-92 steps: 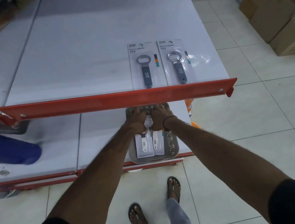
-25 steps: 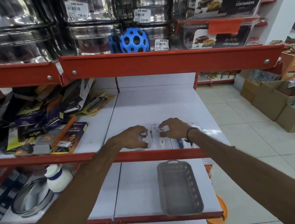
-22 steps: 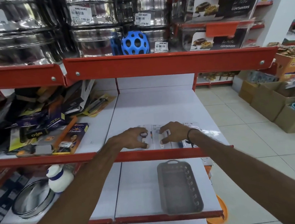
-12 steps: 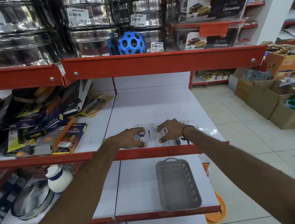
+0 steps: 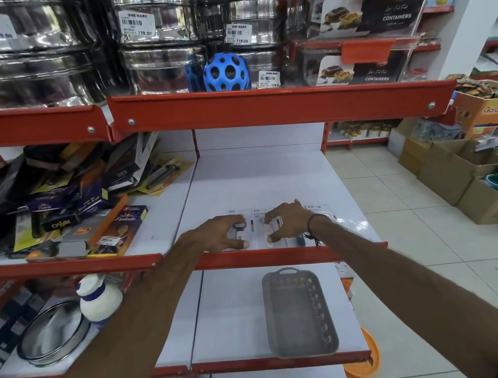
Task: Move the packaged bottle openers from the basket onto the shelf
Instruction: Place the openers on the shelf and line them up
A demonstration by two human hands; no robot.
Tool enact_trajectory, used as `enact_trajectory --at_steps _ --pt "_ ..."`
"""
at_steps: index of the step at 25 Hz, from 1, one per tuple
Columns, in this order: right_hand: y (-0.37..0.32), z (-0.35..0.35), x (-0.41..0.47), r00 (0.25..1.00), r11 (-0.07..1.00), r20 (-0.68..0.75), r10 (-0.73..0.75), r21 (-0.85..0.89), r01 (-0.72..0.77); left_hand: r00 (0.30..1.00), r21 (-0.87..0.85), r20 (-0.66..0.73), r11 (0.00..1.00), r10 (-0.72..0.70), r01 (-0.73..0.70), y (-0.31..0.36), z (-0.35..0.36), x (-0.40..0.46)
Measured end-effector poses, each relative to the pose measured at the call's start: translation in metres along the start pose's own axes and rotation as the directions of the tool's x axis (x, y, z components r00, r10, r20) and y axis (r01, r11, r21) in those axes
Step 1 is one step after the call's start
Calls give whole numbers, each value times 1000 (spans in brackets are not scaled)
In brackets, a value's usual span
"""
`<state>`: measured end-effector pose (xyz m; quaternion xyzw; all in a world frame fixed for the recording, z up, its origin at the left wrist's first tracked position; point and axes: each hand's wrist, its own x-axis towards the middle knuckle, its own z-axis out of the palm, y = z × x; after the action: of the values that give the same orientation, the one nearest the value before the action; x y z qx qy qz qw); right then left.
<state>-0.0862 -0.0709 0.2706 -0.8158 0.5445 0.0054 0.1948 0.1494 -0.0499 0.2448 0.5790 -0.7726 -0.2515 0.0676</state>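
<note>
Grey plastic is showing all along the floor of the basket [image 5: 299, 311], which is sitting on the lower shelf with nothing visible inside, so you appear to be finishing the transfer. You are working one level up, on the white shelf [image 5: 271, 181], close behind its red front lip. Your left hand [image 5: 220, 234] is pressing down on one of the packaged bottle openers [image 5: 240, 229], fingers spread over the card and thumb tip at its near edge; it is resting on the pack, not clenched around it. Your right hand [image 5: 286, 223] is doing the same on the neighbouring white-handled pack [image 5: 270, 232], fingertips arched over it and thumb at the front edge. Both hands are flattening and steadying, not lifting. Further packs are lying to the right of your right wrist, partly hidden; glare on the plastic [image 5: 346, 226] marks the last one.

You are placing the cards flat, side by side, apparently touching edge to edge, probably so each label reads from the aisle and the row stays square to the lip. Keeping thumbs at the near edges is letting you nudge each card into line before you let go.
</note>
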Motion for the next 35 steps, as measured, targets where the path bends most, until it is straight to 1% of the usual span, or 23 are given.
enact_trajectory --at_steps 8,11,14,16,20,23,25,27,30,35 --pt "-2 -9 -5 999 1000 32 -18 -20 19 998 47 57 999 -18 15 16 -11 12" --pt "4 -15 -7 999 1000 -30 -14 6 15 1000 1 9 1000 -25 25 23 -13 14" --pt "28 -33 -13 995 997 -85 50 60 -45 998 55 -63 998 26 -23 40 -11 21" --pt "51 -46 -22 991 994 -92 98 60 -93 996 80 -71 995 59 -54 59 -3 29" --pt "86 -51 -41 986 986 -79 144 98 -136 994 105 -8 988 111 -110 92 13 49" --pt "83 -40 -39 992 986 -62 113 127 -105 995 151 84 987 47 -60 94 1 57" --pt "75 -31 -32 994 990 -26 104 96 -101 987 265 160 964 -28 -16 89 -8 56" --pt "72 -22 -24 995 994 23 95 54 -96 977 331 205 943 -58 -14 85 -8 55" --pt "73 -17 -17 995 996 55 83 38 -85 983 295 181 955 -33 -22 81 -4 53" --pt "67 -16 -14 995 995 18 96 -2 -96 984 246 178 969 -16 -29 76 -1 56"
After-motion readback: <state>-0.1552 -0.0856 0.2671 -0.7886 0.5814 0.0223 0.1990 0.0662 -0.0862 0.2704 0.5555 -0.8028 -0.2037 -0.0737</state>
